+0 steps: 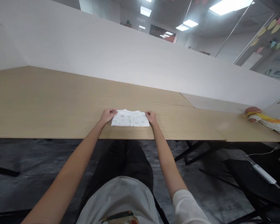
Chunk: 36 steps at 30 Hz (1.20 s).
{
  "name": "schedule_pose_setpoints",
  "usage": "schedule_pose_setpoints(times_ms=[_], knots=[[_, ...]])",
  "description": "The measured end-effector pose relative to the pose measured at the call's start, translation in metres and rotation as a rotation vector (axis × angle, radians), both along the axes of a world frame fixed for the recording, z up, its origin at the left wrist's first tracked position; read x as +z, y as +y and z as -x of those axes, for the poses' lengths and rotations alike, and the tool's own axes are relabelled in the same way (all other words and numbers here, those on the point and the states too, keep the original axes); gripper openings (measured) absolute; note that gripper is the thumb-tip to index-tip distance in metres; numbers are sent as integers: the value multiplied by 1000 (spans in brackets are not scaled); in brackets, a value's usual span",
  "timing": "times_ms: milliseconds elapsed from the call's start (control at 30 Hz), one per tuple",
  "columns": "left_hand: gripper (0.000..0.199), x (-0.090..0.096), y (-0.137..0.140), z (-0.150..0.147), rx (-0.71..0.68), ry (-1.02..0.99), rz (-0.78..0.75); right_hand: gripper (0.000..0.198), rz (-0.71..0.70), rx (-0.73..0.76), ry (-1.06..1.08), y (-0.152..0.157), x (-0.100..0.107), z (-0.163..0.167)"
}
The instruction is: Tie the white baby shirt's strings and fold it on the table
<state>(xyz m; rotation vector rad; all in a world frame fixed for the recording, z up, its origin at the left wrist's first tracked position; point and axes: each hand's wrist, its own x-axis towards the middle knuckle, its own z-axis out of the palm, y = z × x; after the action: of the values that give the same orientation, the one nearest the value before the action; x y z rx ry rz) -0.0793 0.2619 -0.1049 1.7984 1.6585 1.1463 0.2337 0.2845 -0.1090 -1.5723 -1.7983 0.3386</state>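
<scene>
A small white baby shirt with a sparse printed pattern lies folded into a flat, wide shape on the wooden table. Its neckline faces the wall, away from me. My left hand pinches the shirt's upper left corner between thumb and fingers. At the upper right corner, my right hand grips the cloth in the same way. Both hands rest close to the tabletop, and the fabric between them looks flat.
Behind the table rises a white wall with glass panes above it. At the table's far right lies a pile of yellow, white and brownish cloth items. Below on the right stands a black chair carrying a white power strip with a cable.
</scene>
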Motion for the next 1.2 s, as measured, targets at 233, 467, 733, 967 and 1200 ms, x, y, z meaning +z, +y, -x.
schedule_pose_setpoints(times_ms=[233,467,733,967,1200], knots=[[35,2,-2,-1,17,-29,-5,21,5,26,-74,-3,4,2],[34,0,-1,0,4,-27,-11,22,-34,40,-169,0,2,1],[35,0,0,0,17,-33,-7,24,-31,28,-189,-5,7,3],[35,1,-1,0,12,-15,-16,21,-31,21,-117,-6,7,5],[36,9,4,5,-43,-132,47,28,-57,51,122,-16,17,1]])
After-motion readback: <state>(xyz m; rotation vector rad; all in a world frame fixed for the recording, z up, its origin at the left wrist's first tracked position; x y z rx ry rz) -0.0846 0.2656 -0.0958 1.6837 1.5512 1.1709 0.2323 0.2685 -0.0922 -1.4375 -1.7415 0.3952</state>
